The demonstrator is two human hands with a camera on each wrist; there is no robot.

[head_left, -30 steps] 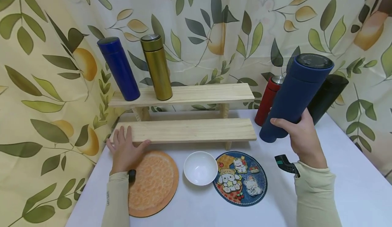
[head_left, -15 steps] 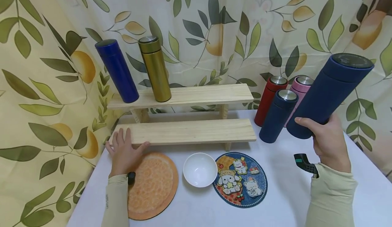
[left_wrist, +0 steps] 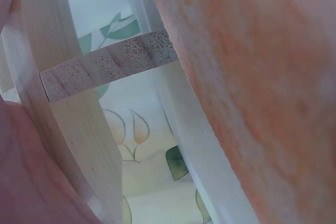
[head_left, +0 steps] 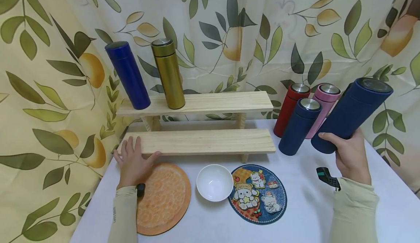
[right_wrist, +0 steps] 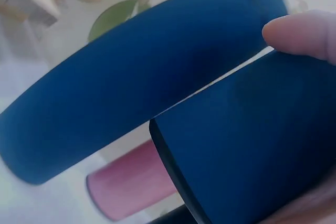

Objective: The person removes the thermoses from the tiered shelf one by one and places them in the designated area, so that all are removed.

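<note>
My right hand [head_left: 352,159] grips a large navy thermos [head_left: 354,115] around its lower part, tilted, with its dark lid toward the upper right. Just left of it stands a smaller navy thermos [head_left: 299,126] with a steel top. Behind are a red thermos [head_left: 290,112] and a pink thermos [head_left: 328,99], the pink one partly covered. In the right wrist view, the held thermos [right_wrist: 252,129] overlaps the smaller navy one [right_wrist: 136,72], thumb on its side. My left hand [head_left: 134,163] rests on the left end of the lower wooden shelf [head_left: 203,141], fingers laid straight over the board.
A blue thermos [head_left: 128,75] and a gold thermos [head_left: 168,73] stand on the upper shelf [head_left: 226,102]. In front lie an orange round mat [head_left: 164,199], a white bowl [head_left: 214,183] and a cartoon-print mat [head_left: 259,193]. A leaf-print curtain [head_left: 210,35] hangs behind.
My right hand has carried the large navy thermos rightward, then lowered it. The smaller navy and pink thermoses have come into view; the black one behind is now mostly hidden. My left hand stays put.
</note>
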